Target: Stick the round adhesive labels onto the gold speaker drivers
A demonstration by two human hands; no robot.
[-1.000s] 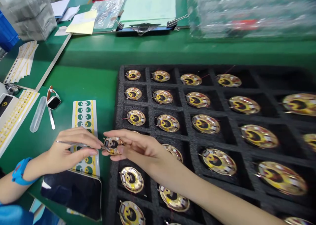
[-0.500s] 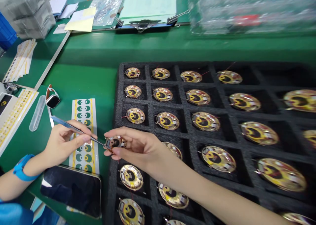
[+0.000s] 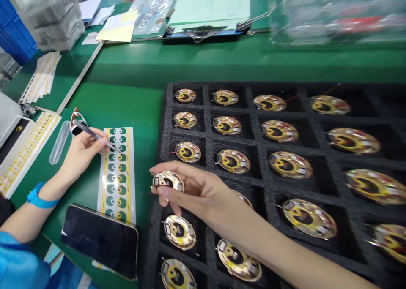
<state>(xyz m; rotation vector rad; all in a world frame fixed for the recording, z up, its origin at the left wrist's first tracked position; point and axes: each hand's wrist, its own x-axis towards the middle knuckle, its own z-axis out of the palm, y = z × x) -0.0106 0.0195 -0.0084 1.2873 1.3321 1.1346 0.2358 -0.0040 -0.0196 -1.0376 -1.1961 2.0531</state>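
My left hand (image 3: 84,151), with a blue wristband (image 3: 39,196) on its wrist, is closed on metal tweezers (image 3: 95,135). The tweezer tips are over the upper part of a sheet of yellow-edged stickers (image 3: 103,200); whether they touch it I cannot tell. Between the thumb and fingers of my right hand (image 3: 193,187) is a round gold-rimmed circuit board (image 3: 168,179) with a thin red wire sticking out to the left. My right hand is over the left edge of a black foam tray (image 3: 163,132), whose compartments hold similar boards (image 3: 179,232).
A phone (image 3: 100,240) lies at the near table edge. Left of the sticker sheet are a smartwatch (image 3: 78,128) and a clear plastic case (image 3: 59,143). Behind are a clipboard (image 3: 209,10) with papers, clear plastic trays (image 3: 330,14) and stacked boxes (image 3: 52,18).
My left hand has drawn the tweezers away from the circuit board, left and up over the sticker sheet. My right hand still holds the board, now turned more toward me. The view has shifted left.
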